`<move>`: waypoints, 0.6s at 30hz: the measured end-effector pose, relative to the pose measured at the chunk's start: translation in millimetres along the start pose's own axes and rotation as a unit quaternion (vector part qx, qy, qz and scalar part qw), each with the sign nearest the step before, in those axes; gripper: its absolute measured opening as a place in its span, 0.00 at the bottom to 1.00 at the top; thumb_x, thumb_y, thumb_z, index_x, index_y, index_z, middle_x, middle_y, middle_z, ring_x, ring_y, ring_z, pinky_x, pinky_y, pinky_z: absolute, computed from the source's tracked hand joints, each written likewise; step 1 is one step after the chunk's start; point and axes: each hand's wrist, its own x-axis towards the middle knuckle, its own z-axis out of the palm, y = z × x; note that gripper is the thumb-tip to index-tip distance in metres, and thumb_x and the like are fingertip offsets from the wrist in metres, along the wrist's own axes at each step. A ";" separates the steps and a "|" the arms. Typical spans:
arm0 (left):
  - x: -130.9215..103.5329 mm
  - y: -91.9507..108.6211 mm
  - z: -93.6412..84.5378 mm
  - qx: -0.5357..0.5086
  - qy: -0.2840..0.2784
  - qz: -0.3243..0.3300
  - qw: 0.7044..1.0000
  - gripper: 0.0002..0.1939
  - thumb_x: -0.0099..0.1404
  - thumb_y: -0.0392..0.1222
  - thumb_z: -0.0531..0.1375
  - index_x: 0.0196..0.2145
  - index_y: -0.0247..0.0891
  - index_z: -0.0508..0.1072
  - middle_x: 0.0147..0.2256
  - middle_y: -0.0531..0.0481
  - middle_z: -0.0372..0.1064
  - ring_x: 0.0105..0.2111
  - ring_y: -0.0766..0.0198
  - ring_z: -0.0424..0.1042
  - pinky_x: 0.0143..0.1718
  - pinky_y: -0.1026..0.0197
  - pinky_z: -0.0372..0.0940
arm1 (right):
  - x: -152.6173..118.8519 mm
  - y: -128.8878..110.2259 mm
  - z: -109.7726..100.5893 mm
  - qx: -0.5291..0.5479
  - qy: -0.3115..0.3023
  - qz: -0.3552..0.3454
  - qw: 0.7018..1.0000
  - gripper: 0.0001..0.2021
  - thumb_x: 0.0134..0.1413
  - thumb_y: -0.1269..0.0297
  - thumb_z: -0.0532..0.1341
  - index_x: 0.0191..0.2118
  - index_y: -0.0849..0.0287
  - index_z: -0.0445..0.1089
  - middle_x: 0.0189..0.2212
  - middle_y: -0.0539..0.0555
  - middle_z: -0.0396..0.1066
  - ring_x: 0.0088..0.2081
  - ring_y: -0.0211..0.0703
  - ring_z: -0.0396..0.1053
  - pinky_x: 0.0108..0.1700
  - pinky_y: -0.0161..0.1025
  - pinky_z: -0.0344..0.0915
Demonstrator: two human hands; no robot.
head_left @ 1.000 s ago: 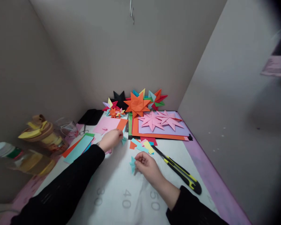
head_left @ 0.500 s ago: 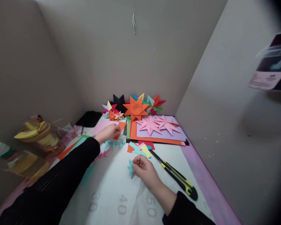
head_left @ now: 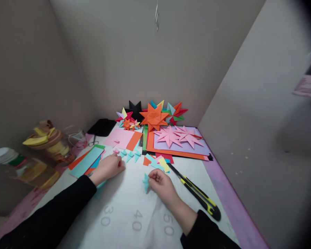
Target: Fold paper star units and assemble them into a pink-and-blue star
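Note:
My right hand [head_left: 162, 186] is closed in a pinch on a light-blue folded paper piece [head_left: 145, 183] with pointed ends, just above the white sheet. To its left, my left hand [head_left: 107, 168] rests low over the sheet with its fingers curled together. Whether anything sits between those fingers is hidden. Several small light-blue folded paper pieces [head_left: 130, 156] lie just beyond the left fingers, beside a pink folded piece [head_left: 116, 151]. Loose paper scraps [head_left: 154, 163] in orange, blue, pink and yellow lie beyond my right hand. A yellow-and-black utility knife [head_left: 197, 193] lies to the right.
Pink folded stars [head_left: 168, 136] lie on stacked coloured sheets [head_left: 177, 152] at the back. A large orange star [head_left: 154, 117] and others lean by the wall. Left stand jars [head_left: 55, 148], a tipped bottle [head_left: 36, 173], paper strips [head_left: 86, 160] and scissors [head_left: 93, 141].
My left hand has drawn back toward me and to the left, uncovering the orange paper and small folded pieces. My right hand still holds the light-blue piece. The view has shifted slightly.

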 end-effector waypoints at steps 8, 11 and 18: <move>-13.2 29.4 -11.3 -0.223 0.089 0.047 0.970 0.12 0.58 0.49 0.57 0.24 0.38 0.68 0.37 0.45 0.69 0.40 0.57 0.67 0.41 0.58 0.61 | 2.2 -1.3 -2.3 0.026 0.006 0.012 1.000 0.05 0.43 0.68 0.61 0.29 0.59 0.65 0.20 0.44 0.60 0.20 0.32 0.59 0.22 0.30 0.56; -20.4 46.3 -3.3 -0.481 0.095 -0.045 0.871 0.15 0.59 0.52 0.57 0.26 0.37 0.65 0.25 0.52 0.67 0.25 0.66 0.66 0.26 0.64 0.59 | 2.6 -4.3 -2.7 0.047 0.021 0.023 0.998 0.07 0.42 0.65 0.62 0.30 0.59 0.64 0.19 0.44 0.61 0.20 0.32 0.59 0.21 0.30 0.55; -28.9 66.8 36.5 -0.563 0.078 -0.049 0.822 0.11 0.60 0.48 0.57 0.32 0.37 0.64 0.27 0.53 0.65 0.24 0.68 0.65 0.26 0.65 0.61 | 0.9 0.3 3.1 0.014 0.057 -0.001 0.998 0.06 0.44 0.66 0.61 0.31 0.58 0.64 0.23 0.46 0.62 0.23 0.33 0.61 0.23 0.31 0.59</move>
